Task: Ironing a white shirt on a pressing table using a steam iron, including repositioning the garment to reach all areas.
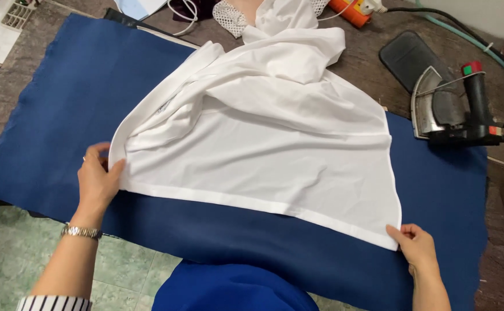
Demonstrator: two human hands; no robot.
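Observation:
A white garment lies spread on a blue cloth that covers the table, its hemmed edge toward me. My left hand pinches the garment's near left corner. The near right corner of the hem is gripped by my right hand. The hem runs stretched between the two hands. The far part of the garment is bunched and wrinkled near the table's back edge. A metal watch sits on my left wrist.
A heavy iron with a black handle rests at the right on the table, a dark pad behind it. An orange object and cables lie at the back. Green floor tiles show at lower left.

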